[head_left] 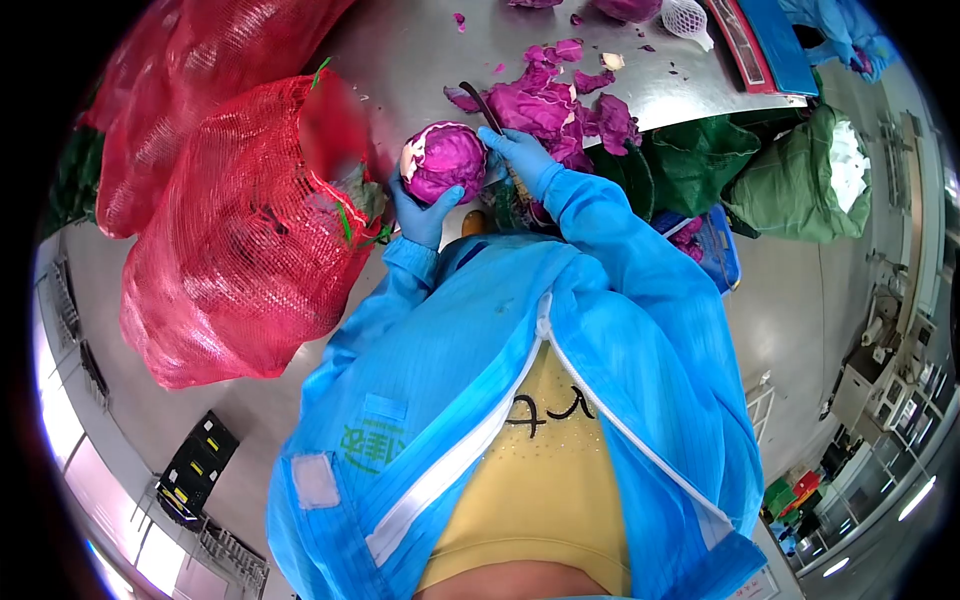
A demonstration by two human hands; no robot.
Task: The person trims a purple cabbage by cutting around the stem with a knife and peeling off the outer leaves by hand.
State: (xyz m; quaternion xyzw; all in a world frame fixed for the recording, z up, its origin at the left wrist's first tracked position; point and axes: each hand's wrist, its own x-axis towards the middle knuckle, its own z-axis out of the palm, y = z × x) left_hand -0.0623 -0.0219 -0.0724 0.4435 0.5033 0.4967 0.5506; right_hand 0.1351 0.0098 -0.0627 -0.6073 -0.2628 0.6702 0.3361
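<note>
Left grip [420, 216]: closed round 1 cabbage [444, 163], near desk [415, 60] edge | Right grip [524, 158]: closed on 1 dark tool [481, 103], beside leaves [535, 105] | Room: bare desk beyond cabbage, right of red sack [235, 235]

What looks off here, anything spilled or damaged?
Loose purple leaves lie heaped on the metal table, with small scraps scattered beyond: untidy, probably trimmings rather than a spill. The cabbage in the left hand has pale, ragged patches, perhaps torn leaf. Nothing else stands out.
</note>
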